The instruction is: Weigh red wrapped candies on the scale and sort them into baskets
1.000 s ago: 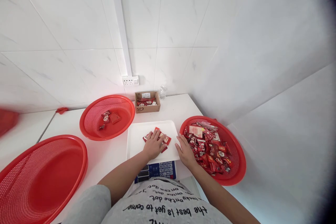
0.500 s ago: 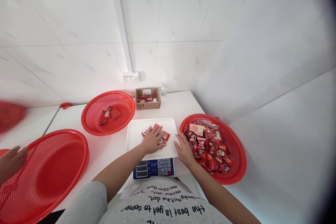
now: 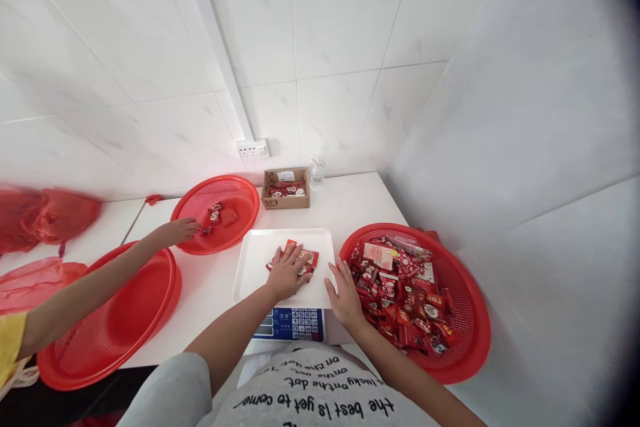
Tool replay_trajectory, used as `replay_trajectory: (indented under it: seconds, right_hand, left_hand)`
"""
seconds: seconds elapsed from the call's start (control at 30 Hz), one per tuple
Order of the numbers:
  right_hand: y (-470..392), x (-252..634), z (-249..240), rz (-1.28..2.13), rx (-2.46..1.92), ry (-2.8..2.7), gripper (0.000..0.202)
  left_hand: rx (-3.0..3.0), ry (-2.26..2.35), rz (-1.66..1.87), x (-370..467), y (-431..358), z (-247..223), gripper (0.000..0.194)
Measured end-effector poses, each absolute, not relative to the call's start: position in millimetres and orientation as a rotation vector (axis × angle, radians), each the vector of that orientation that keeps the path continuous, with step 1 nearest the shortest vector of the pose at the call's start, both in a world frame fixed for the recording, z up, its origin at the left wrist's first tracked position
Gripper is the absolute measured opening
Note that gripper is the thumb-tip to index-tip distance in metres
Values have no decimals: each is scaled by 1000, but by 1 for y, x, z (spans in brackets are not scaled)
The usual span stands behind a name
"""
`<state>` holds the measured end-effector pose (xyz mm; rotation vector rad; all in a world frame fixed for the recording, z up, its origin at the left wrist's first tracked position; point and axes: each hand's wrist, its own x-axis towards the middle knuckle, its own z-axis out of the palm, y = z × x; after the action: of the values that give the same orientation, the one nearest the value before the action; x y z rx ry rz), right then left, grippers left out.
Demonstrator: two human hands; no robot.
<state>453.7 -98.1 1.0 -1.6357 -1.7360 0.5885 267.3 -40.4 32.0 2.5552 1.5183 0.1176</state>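
Observation:
My left hand (image 3: 288,273) lies open over several small red packets (image 3: 311,257) on the white tray (image 3: 320,240) of a scale, fingers spread and partly hiding them. Beside the tray's right edge is my right hand (image 3: 345,293), also open, with its thumb and fingers apart and nothing held. It is close to the left rim of a red basket (image 3: 475,347). A heap of red wrapped packets (image 3: 407,287) fills much of that basket. Below the tray shows the scale's blue keypad panel (image 3: 300,324).
A co-worker's hand (image 3: 177,232) reaches over the rim of a red basket (image 3: 240,213) with a few packets. Another red basket (image 3: 170,307) stands nearer on the left. A cardboard box (image 3: 286,201), a clear cup (image 3: 317,172) and red bags (image 3: 65,213) are along the wall.
The co-worker's hand has moved from the far left to the rear red basket. My view has shifted slightly. My left hand remains on the packets and my right hand beside the tray.

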Motion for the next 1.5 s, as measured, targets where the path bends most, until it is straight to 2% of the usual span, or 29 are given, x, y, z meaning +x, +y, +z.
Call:
replay_trajectory:
  seconds: [0.3,0.63,0.77,0.97,1.17,1.5]
  right_hand:
    - [-98,455,1,614,-1625,-1743,48]
    - [-96,454,-4,537,-1642,-1759,45]
    - [-95,453,-5,509,-1677,-1760,45]
    - [-94,450,-2,433,-1760,-1819,45]
    - [-94,435,18,325,-1887,-2037,47]
    - [-67,388,43,572,-1839,-2243,57]
  left_hand:
    - [2311,1831,54,286,-43,37,55]
    - [2696,1046,-79,228,-13,54,70]
    - [2738,966,-22,229,-10,48,63]
    - [2596,1317,118,245,-21,31,51]
    - [2363,1423,250,233,-21,34,60]
    - [2350,1331,166,191,-34,34,46]
